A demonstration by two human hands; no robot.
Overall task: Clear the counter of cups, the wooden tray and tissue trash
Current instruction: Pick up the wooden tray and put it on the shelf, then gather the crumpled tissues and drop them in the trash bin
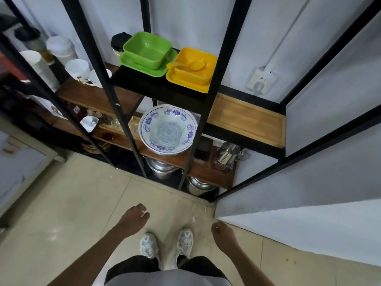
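I stand facing a black metal shelf rack [115, 104]. A light wooden tray [247, 118] lies flat on the rack's right side, on a black shelf. White cups [77, 68] stand on a wooden shelf at the upper left, and a small white cup [89, 122] sits one shelf lower. My left hand [135, 215] hangs low over the floor with its fingers curled and nothing in it. My right hand [221, 230] hangs beside the wall corner, also curled and holding nothing. Both hands are well below the tray.
A green bowl on a green plate [147, 52] and a yellow bowl with a spoon [191, 68] sit on the top black shelf. A blue-patterned white bowl [168, 129] and steel pots [162, 168] are lower. A white wall panel [309, 193] juts out at right.
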